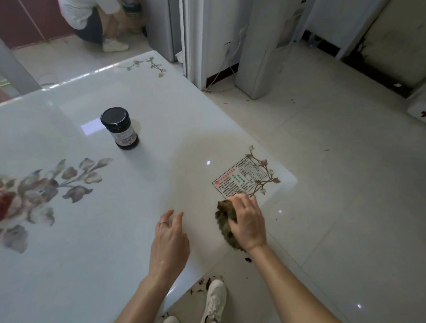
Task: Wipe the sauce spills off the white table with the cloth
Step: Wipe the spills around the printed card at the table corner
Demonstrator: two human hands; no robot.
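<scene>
Cloth down at the lower-right corner of the table, right hand on it.

The right hand [249,223] curls its fingers over the bunched, stained cloth [225,221], pressing it to the white table [89,264] just below the printed label sticker [239,178]. The left hand [169,243] lies slack and empty, fingers loosely spread, just left of the cloth. I'd say flat pressure and short overlapping strokes pulled inward will do best here, because the table edge runs right beside the cloth and bits already lie on the floor [205,282] by the shoes [214,300]. There is plenty of bare top toward the frame's centre, and the dark-lidded jar [119,127] stands well apart at upper left. A faint tan haze shows at centre; whether it is residue or glare I cannot tell.
</scene>
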